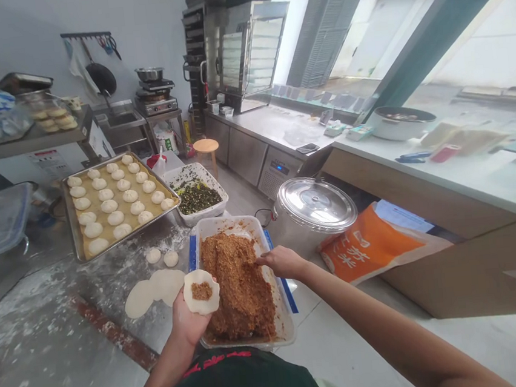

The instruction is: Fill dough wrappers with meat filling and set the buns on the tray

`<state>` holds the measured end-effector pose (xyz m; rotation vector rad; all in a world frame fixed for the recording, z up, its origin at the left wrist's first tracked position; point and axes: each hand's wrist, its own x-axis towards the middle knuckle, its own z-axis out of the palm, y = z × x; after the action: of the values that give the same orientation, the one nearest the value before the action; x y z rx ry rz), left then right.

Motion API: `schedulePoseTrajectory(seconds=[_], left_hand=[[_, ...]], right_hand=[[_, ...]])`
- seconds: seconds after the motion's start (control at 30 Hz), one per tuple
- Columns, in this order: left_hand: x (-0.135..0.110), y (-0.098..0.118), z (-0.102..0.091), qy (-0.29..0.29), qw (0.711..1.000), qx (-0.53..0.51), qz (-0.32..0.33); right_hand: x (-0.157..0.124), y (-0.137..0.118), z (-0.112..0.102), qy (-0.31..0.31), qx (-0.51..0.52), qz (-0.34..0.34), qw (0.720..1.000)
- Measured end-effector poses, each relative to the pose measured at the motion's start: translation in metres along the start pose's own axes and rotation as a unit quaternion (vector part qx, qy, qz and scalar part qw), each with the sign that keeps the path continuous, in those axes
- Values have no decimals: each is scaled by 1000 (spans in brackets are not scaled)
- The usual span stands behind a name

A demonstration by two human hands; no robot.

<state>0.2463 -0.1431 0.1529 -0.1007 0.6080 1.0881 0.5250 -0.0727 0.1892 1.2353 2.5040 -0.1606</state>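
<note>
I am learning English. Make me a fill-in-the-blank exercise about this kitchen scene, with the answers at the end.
1. The left hand holds a dough wrapper with a dab of ____ filling.
2. The right hand reaches into the near tub; the far tub holds ____ filling.
3. The steel lid is next to an ____ bag.
4. The buns sit on a tray to the ____ of the far tub.
Missing words: brown; green; orange; left.

A floured steel table (48, 335) carries a bun tray (74, 226) far left, a greens tub (206, 214) far, a meat tub (286, 332) near right, and dough rounds (155, 288) between.
</note>
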Motion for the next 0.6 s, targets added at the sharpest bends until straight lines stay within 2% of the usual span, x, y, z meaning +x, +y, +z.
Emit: schedulePoseTrajectory(seconds=[0.1,0.27,0.33,0.43,0.5,0.6], left_hand=[[-1,-3,0,-6,1000,2,-1],[-3,-9,4,6,1000,-5,4],[-3,-10,7,21,1000,-8,8],[-1,-10,15,36,999,-16,10],[0,-8,23,22,999,-28,9],[1,-7,34,-18,999,-47,12]], right_hand=[[-7,-3,1,-3,41,0,999],[-20,-16,2,-5,171,2,985],[-23,-27,-4,32,222,7,974],[-24,-54,-17,134,295,0,946],[-22,-78,-24,194,318,6,928],[-15,-118,-23,234,309,9,922]])
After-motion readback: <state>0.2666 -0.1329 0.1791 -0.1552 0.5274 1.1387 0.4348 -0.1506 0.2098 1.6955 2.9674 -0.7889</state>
